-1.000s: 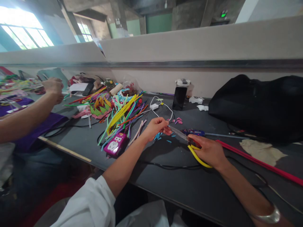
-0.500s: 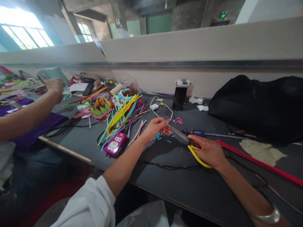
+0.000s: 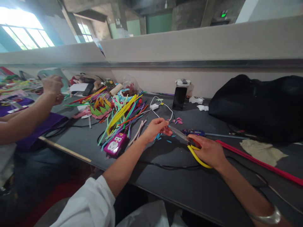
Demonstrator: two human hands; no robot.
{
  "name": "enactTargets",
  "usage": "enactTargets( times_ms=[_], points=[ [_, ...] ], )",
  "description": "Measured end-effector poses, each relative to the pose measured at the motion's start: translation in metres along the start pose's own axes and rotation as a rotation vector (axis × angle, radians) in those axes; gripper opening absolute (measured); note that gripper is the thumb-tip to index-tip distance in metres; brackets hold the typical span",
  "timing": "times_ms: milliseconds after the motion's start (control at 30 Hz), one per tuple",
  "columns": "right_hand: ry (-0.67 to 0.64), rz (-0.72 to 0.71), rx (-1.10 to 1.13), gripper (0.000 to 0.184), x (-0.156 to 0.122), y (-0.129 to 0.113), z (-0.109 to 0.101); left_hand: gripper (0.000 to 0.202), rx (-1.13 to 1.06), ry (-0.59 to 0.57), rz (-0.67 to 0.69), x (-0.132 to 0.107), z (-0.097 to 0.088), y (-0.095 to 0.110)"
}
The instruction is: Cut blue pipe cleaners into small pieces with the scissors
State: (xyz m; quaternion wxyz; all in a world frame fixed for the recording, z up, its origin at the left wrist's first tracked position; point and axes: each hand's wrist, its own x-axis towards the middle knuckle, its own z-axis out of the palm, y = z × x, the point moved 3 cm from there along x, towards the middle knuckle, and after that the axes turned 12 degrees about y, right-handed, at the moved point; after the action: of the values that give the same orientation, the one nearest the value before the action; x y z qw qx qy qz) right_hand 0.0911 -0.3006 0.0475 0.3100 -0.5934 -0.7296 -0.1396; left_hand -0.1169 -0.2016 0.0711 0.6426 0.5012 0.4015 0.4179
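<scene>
My right hand is closed around the yellow handles of a pair of scissors, whose blades point left toward my left hand. The left hand's fingers are pinched together at the blade tips, holding something too small to make out. Small blue and pink cut pieces lie on the dark table under and beside the left hand.
A pile of coloured foam strips and a purple power strip lie to the left. A black flask, a black bag, a long red rod and a white cable are there too. Another person's arm reaches in at the left.
My own hands have barely moved. The other person's hand at the far left has shifted slightly.
</scene>
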Motion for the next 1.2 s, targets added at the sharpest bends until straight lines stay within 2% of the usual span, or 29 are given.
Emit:
enactTargets(
  times_ms=[867,1200],
  points=[
    [0.005,-0.005,-0.005,0.031,-0.0002,-0.0003,-0.0002,0.020,-0.101,-0.046,-0.042,0.0020,0.0010,-0.0042],
    [0.014,0.037,-0.037,0.032,-0.0023,0.0071,0.0056,0.020,-0.033,0.019,-0.018,0.0024,-0.0028,-0.0031]
  ],
)
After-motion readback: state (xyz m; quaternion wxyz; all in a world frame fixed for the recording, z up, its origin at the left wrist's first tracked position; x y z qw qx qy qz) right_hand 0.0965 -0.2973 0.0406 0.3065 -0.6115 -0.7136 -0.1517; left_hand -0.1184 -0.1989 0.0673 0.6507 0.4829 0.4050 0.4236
